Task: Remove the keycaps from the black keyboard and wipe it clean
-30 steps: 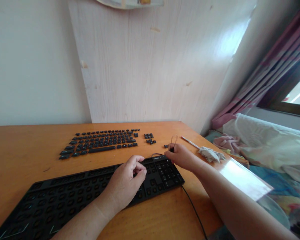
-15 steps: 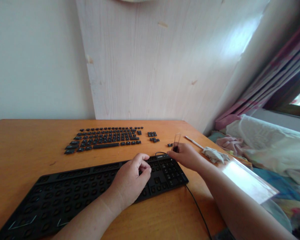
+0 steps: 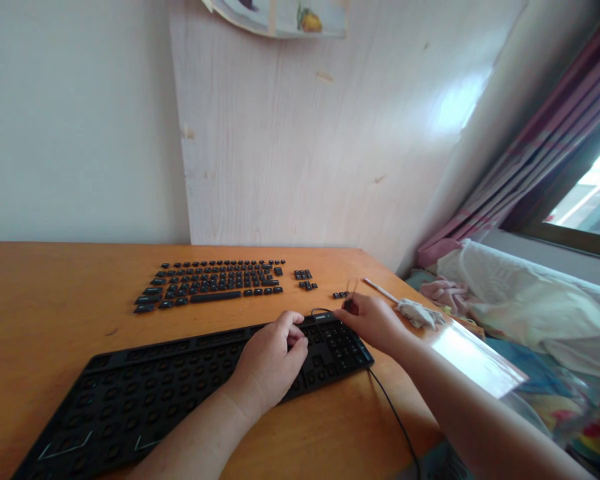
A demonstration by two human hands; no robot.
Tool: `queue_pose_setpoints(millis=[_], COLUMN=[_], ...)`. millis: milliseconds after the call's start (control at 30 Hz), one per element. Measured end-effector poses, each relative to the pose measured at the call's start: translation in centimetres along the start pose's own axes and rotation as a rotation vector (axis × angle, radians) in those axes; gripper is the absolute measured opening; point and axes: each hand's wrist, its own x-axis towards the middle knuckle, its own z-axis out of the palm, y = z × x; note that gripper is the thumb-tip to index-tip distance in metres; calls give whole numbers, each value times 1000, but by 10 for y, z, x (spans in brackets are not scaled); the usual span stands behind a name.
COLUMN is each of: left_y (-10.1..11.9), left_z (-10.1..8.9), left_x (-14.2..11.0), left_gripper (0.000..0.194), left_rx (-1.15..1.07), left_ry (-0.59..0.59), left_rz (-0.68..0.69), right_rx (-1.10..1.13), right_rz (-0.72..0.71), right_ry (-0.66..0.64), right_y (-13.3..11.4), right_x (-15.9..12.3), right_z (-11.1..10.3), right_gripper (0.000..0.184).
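The keyboard [image 3: 180, 373] lies on the near part of the wooden table [image 3: 70, 300], and its long axis goes from the near left corner toward the right and a little away from the person. The right hand [image 3: 375, 323] is at the far right corner of this keyboard, so it is the nearer one to the keypad [image 3: 344, 343], which lies just below and to the left of its fingers. These fingers are pressed together around the dark handle of a wire tool [image 3: 349, 305]; the thin wires stand up, away from the keypad, so the handle end is turned to the keys and the wire end is not. A few small keys [image 3: 339, 295] lie on the table just beyond this hand, to its left. The left hand [image 3: 275, 357] is over the middle part of the keyboard, left of the keypad, with its fingers curled and the thumb near them; I cannot tell if something is between them, nor if the hand touches the keyboard. Farther back, many loose keys [image 3: 220, 280] lie in rows, almost parallel to the far edge of the table. The cable [image 3: 393, 407] runs near the right forearm, from the right end of the keyboard.
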Motion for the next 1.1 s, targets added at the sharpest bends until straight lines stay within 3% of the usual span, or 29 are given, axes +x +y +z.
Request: queue_pose_setpoints(millis=[300, 533, 733, 900, 1100], left_y=[-3, -5, -8, -8, -6], left_z=[3, 6, 9, 8, 7], left_x=[1, 2, 2, 2, 3], left_gripper=[26, 25, 26, 26, 26], left_rx=[35, 11, -15, -21, -77], left_ry=[-1, 5, 27, 25, 62], left_rz=[8, 13, 34, 25, -19], right_rx=[-72, 213, 326, 424, 604], right_rz=[100, 125, 95, 72, -7], right_ry=[196, 274, 274, 302, 262], right_y=[4, 17, 20, 11, -24], right_x=[-10, -6, -5, -5, -15], right_z=[19, 23, 26, 21, 20], right_gripper=[34, 38, 41, 44, 39])
